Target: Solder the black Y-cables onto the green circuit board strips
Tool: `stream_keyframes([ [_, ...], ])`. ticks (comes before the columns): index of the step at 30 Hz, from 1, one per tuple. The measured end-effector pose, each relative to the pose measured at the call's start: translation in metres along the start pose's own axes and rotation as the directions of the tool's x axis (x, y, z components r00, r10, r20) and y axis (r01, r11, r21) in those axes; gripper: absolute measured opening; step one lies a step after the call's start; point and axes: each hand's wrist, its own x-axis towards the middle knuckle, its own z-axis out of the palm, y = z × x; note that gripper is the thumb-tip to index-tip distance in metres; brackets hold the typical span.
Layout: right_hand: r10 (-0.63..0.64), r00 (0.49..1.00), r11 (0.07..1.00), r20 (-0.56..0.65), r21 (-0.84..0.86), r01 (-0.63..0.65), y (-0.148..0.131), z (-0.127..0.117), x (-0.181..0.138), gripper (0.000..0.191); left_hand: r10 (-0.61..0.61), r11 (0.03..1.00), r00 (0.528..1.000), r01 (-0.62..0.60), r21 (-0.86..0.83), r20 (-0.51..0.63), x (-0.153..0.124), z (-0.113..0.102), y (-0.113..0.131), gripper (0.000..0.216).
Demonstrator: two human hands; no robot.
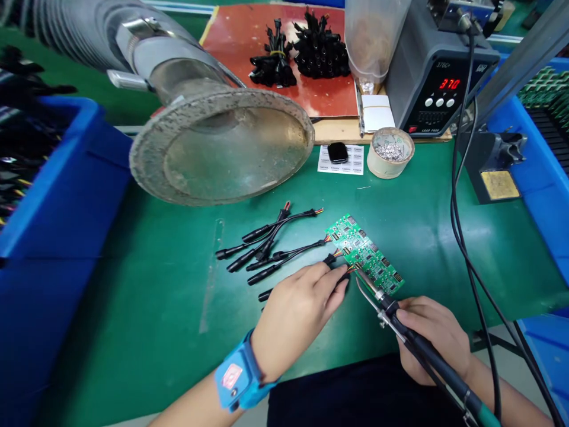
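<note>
A green circuit board [364, 252] lies on the green mat, with black cable leads [267, 243] fanned out to its left and joined to its near edge. My left hand [302, 308], a blue wrist strap on its wrist, pinches a black cable connector [331, 259] against the board's left edge. My right hand [433, 338] is closed around a black soldering iron [413, 338], whose tip touches the board where the wires meet it.
A large metal fume-extractor funnel [222, 148] hangs over the mat at the left. Behind stand a soldering station reading 370 [438, 83], a tape roll holding solder scraps [391, 153], bundled black cables [302, 53] on a red board, and blue bins [53, 237] at both sides.
</note>
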Motion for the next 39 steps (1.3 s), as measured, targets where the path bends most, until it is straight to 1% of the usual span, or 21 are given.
stream_keyframes([
  [4, -0.002, 1.0, 1.0, -0.002, -0.023, 0.002, 0.0012, 0.001, -0.0017, 0.054, 0.001, 1.0, 1.0, -0.001, 0.001, 0.004, 0.0002, 0.0012, 0.0001, 0.026],
  [9, 0.009, 1.0, 1.0, 0.03, 0.009, -0.009, 0.0013, 0.0006, 0.0008, 0.057, 0.002, 1.0, 1.0, -0.002, -0.003, -0.005, -0.0002, 0.0016, 0.0, 0.025],
  [12, 0.002, 1.0, 1.0, 0.028, 0.023, -0.003, 0.0012, 0.0006, 0.0006, 0.057, -0.001, 1.0, 1.0, 0.001, -0.007, -0.019, -0.001, 0.0007, 0.0005, 0.024],
  [18, -0.003, 0.999, 1.0, 0.043, -0.02, 0.004, 0.002, 0.0016, -0.0061, 0.06, -0.013, 1.0, 1.0, 0.013, 0.001, -0.026, -0.0006, 0.0003, 0.0022, 0.024],
  [23, -0.076, 0.992, 0.993, 0.1, -0.077, 0.084, 0.003, 0.0007, -0.0073, 0.052, -0.007, 1.0, 0.999, 0.007, 0.0, -0.033, -0.0007, 0.0029, 0.0014, 0.024],
  [25, -0.098, 0.988, 0.991, 0.117, -0.079, 0.107, 0.0031, 0.0007, -0.0058, 0.051, -0.005, 1.0, 0.999, 0.005, -0.005, -0.04, -0.0007, 0.0039, 0.0011, 0.023],
  [29, -0.106, 0.99, 0.99, 0.093, -0.082, 0.114, 0.0023, 0.002, -0.0033, 0.05, -0.007, 1.0, 0.999, 0.006, -0.015, -0.045, -0.0006, 0.0041, 0.0019, 0.023],
  [34, -0.092, 0.996, 0.994, -0.008, -0.065, 0.092, -0.0006, 0.0015, -0.0004, 0.051, -0.011, 1.0, 0.999, 0.011, -0.008, -0.035, -0.0011, 0.0027, 0.0032, 0.023],
  [39, -0.094, 0.996, 0.994, -0.01, -0.063, 0.093, -0.0014, 0.0002, 0.002, 0.053, -0.012, 1.0, 0.999, 0.012, -0.007, -0.036, -0.0014, 0.0029, 0.0032, 0.023],
])
